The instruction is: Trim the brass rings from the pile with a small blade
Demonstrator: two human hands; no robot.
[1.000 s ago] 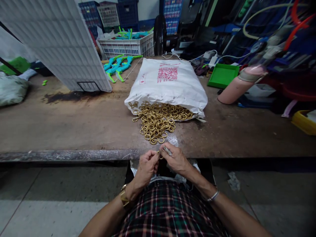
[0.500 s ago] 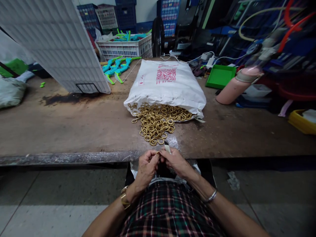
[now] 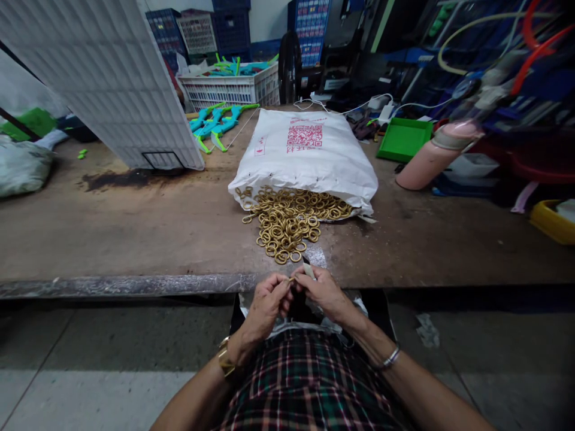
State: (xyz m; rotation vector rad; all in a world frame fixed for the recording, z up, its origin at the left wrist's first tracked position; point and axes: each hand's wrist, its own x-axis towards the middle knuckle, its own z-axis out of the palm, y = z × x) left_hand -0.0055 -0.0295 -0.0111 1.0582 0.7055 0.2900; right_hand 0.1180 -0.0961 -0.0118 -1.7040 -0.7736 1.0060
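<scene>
glossy gold-toned rings [image 3: 282,230], matt white sack [image 3: 274,143]

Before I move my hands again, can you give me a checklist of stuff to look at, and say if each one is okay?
1. Ring gripped: ok, the left hand and right hand have it between their fingertips.
2. Tool held: ok, it pokes up from the right hand.
3. Tool not sharp: cannot tell, it is too small to see well.
4. More rings close by: ok, a pile lies just past the hands.
5. All rings inside the bag: not ok, many lie on the table.
6. Ring free of cracks: cannot tell, fingers cover most of it.
</scene>
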